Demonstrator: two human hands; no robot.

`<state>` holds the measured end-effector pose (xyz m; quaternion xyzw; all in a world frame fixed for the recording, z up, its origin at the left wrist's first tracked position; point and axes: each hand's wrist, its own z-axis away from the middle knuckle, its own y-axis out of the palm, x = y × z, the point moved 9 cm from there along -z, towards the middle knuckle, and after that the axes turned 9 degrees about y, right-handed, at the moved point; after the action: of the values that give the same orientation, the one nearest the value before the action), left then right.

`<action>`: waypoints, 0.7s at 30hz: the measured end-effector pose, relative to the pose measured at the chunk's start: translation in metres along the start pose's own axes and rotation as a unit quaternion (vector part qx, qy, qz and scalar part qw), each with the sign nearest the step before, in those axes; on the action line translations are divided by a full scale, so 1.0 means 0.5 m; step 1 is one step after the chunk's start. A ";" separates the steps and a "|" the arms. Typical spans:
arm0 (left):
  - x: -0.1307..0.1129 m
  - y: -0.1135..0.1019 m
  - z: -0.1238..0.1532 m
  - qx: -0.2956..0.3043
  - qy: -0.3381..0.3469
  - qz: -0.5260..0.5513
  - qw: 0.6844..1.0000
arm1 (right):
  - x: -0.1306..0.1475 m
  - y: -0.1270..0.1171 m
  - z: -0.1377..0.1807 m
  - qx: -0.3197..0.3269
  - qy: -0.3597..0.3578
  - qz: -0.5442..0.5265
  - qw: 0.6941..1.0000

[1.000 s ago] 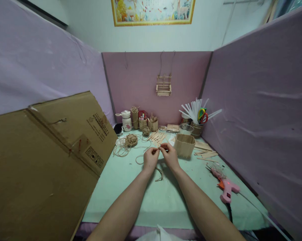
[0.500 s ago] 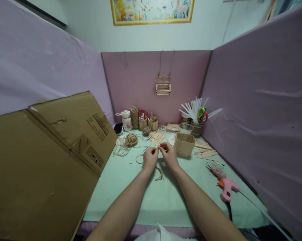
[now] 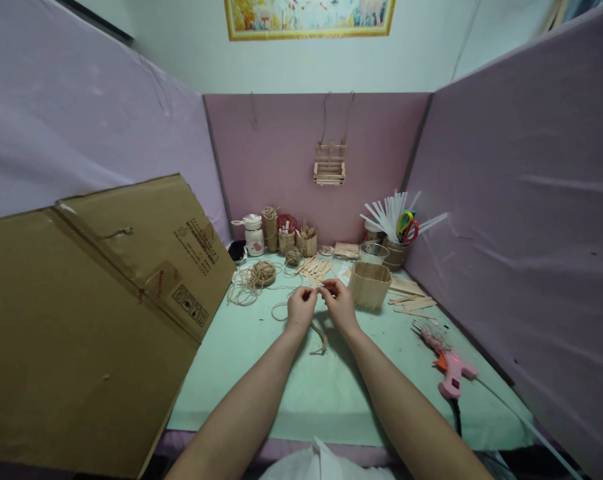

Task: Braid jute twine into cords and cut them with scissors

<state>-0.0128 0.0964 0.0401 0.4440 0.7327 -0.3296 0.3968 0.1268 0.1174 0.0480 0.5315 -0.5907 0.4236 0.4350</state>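
Over the green worktop the left hand and right hand meet, both pinching one short twine piece; its loose end hangs down, so the knotting seems unfinished. Behind stand the craft-stick box and the twine ball.

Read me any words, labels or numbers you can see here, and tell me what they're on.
Cardboard sheet: rows of dark print, too blurred to read.
Label below it: boxed symbols, not legible.
Framed picture: small marks, unreadable.
No other text shows.
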 end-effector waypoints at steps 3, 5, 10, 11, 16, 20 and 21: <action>0.015 0.008 -0.002 0.004 -0.020 0.048 0.999 | -0.018 0.000 -0.006 0.001 0.043 -0.045 0.998; 0.025 0.014 -0.003 0.007 -0.043 0.080 0.996 | -0.027 -0.001 -0.008 0.001 0.064 -0.065 0.996; 0.037 0.039 0.008 0.038 -0.125 0.194 0.972 | -0.036 -0.002 -0.007 -0.005 0.098 -0.107 0.989; 0.036 0.043 0.011 0.042 -0.138 0.218 0.965 | -0.038 -0.001 -0.005 -0.004 0.104 -0.114 0.988; 0.031 0.055 0.018 0.057 -0.177 0.311 0.932 | -0.040 0.007 -0.001 0.007 0.126 -0.135 0.983; 0.032 0.058 0.019 0.062 -0.184 0.325 0.925 | -0.024 0.010 0.000 0.019 0.092 -0.106 0.990; 0.032 0.055 0.019 0.057 -0.181 0.318 0.929 | -0.018 0.010 0.000 0.019 0.076 -0.089 0.993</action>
<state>0.0105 0.1054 0.0180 0.6080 0.4488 -0.3022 0.5810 0.1222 0.1201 0.0389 0.5565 -0.4976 0.4338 0.5044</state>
